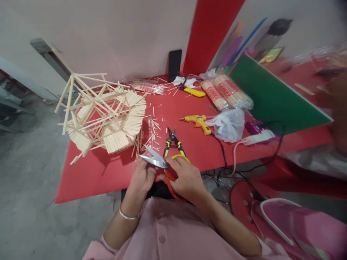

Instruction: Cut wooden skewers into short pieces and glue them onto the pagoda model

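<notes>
My right hand is closed round the red and yellow handles of a pair of scissors, whose blades are spread apart and point left. Behind those blades, my left hand is closed with its fingertips pinched; whatever they hold is too small to make out. Just beyond the scissors lie black and yellow wire strippers on the red table. A model built of wooden sticks stands to the left, with flat stick panels and an open stick frame. Short cut stick pieces lie scattered beside it.
On the red table are a yellow glue gun, a plastic bag, packs of sticks and yellow-handled pliers. A phone leans on the wall. A green board divides the right side. Cables hang over the front edge.
</notes>
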### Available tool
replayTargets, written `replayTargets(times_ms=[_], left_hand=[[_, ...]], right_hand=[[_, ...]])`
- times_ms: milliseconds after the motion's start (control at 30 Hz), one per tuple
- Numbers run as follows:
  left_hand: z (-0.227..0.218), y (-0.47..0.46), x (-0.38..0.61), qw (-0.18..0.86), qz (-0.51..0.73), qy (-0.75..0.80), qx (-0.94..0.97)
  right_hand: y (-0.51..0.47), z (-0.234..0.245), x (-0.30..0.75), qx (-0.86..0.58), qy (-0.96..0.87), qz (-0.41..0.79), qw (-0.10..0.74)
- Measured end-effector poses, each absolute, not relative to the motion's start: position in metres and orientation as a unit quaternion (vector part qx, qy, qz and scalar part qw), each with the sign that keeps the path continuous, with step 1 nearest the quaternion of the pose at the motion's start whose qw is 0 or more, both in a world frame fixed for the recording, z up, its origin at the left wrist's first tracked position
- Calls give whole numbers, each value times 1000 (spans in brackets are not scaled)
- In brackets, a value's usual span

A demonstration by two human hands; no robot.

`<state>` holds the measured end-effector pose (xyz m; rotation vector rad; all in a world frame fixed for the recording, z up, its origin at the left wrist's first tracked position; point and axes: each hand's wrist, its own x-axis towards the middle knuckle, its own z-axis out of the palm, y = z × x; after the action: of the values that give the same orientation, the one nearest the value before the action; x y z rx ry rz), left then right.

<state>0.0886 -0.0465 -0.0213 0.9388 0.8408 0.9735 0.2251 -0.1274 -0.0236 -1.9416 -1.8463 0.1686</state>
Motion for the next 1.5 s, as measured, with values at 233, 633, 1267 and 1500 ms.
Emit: replayTargets(times_ms=[233,633,1267,1500], left_hand=[[-28,-50,85,698,414,375,448],[-35,-44,97,747,428,404,307],[-20,-41,100,803,398,422,140],[-17,-44,96,763,402,438,252]], right_hand=[[-129,-32,227,-694,-677,58,239],[-124,-29,229,-691,-679,0,247],[-121,-26,229,-691,-679,10,247],[-123,-30,226,-696,-676,17,243]])
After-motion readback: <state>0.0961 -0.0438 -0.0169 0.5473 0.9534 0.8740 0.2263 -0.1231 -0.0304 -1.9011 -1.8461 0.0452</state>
